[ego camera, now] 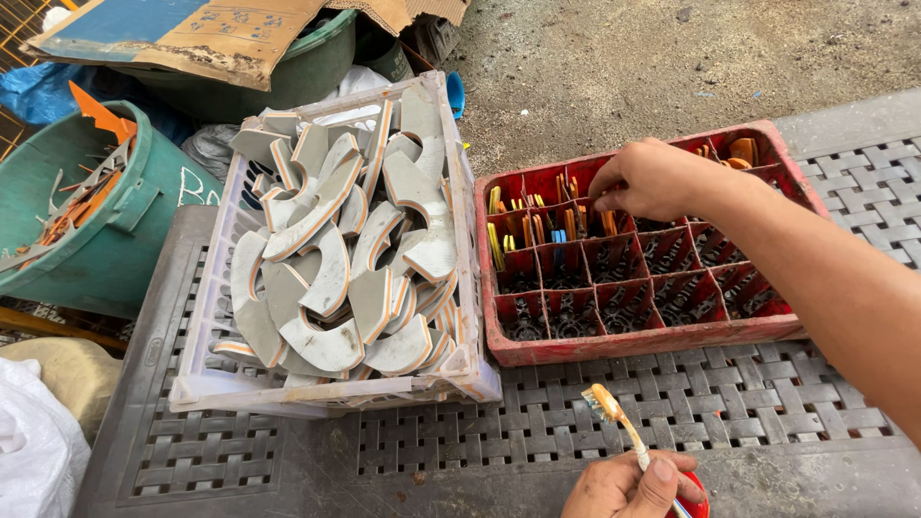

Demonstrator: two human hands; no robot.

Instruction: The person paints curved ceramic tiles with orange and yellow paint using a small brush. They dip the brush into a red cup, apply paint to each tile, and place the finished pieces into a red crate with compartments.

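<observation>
**Brush in one hand, fingers in the red crate**

Down at the bottom edge, the left hand [628, 484] is curled tight around a small brush [614, 414], its bristle end up and smeared with orange-yellow; a red object shows just beneath the fist, too hidden to identify. Over on the other side, the right hand [648, 179] reaches across into the red compartmented crate [652, 341], fingertips pinched together down in a cell of the upper rows, among upright orange and yellow strips [532, 228]; whether it grips one cannot be told. Front cells of that crate look bare. Just beside it, touching, sits a white plastic crate [336, 395] heaped with curved grey pieces [326, 269] edged in orange. Both crates rest on a grey lattice-top table [672, 403]. Far left, a green tub [115, 240] holds scrap offcuts.
</observation>
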